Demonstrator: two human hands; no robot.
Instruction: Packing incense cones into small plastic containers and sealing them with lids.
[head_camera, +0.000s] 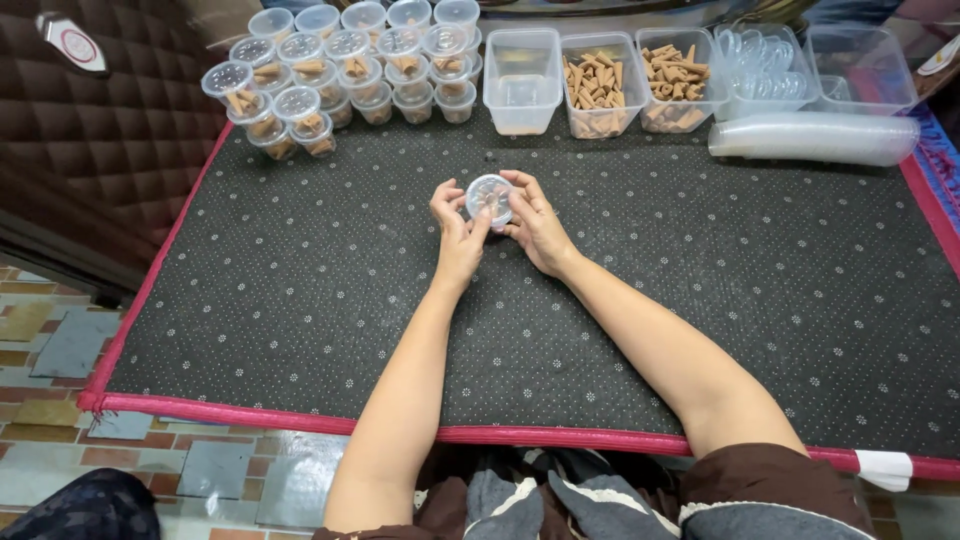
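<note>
A small clear plastic cup with a lid (489, 198) sits between both my hands at the middle of the dark dotted mat (300, 290). My left hand (457, 228) grips its left side, thumb on the lid. My right hand (535, 222) curls around its right side. Brown cone-shaped pieces show faintly inside the cup.
Several lidded small cups (340, 70) holding brown cones are stacked at the back left. Clear rectangular tubs stand at the back: one empty tub (522, 80), two tubs with cones (640, 80), others with lids (770, 60). A sleeve of stacked cups (815, 138) lies at the right.
</note>
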